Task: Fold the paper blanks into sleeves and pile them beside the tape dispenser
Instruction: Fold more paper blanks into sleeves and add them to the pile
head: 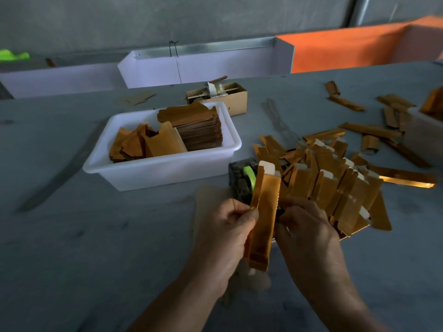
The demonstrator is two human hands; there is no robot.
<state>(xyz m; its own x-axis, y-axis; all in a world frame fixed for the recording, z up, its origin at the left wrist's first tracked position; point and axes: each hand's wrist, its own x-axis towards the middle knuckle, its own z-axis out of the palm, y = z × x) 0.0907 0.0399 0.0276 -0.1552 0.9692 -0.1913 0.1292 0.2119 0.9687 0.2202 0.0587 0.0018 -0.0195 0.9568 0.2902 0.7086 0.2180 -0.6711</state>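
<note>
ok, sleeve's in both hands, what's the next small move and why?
Probably set the sleeve down on the pile right of the dispenser. It already looks folded into a flat gold tube, the left hand and right hand both pinch it, and the pile lies close by the right hand.

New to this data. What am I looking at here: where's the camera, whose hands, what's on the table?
There is no robot. One wide-angle camera sits on a person's head, looking down at their own bare hands. The left hand and right hand together hold one gold paper sleeve, upright, mid-fold. Just behind it stands a tape dispenser with a green roll. To its right lies the pile of finished sleeves. The white tub holds the flat paper blanks. A small cardboard box sits further back on the grey table.
</note>
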